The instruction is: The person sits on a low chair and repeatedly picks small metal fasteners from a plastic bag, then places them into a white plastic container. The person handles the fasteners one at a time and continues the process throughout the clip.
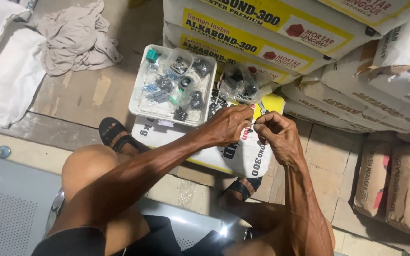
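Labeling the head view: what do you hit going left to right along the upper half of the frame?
White sacks → crumpled grey cloth → white tray of bagged small parts → clear plastic bag of dark parts → stacked cement bags. Left hand and right hand meet just below the clear bag.

A: White tray (pixel 137 102) at eleven o'clock of the left hand (pixel 228 125), filled with clear packets of black and silvery-blue bits (pixel 176 85); one teal piece (pixel 152 55) at its ten o'clock corner.

B: Seen. Grey-white sacks (pixel 243 28) at twelve, yellow bands, black lettering, red hexagon marks. White sack (pixel 243 156) under the hands, yellow edge, black print.

A: Brown paper sacks (pixel 390 189) at four o'clock, faded red patches. Pale beige crumpled cloth (pixel 74 40) at ten.

B: Black sandals (pixel 115 137). Light grey perforated bench (pixel 5 213) at eight. Cream floor tiles (pixel 323 156), darker grout lines.
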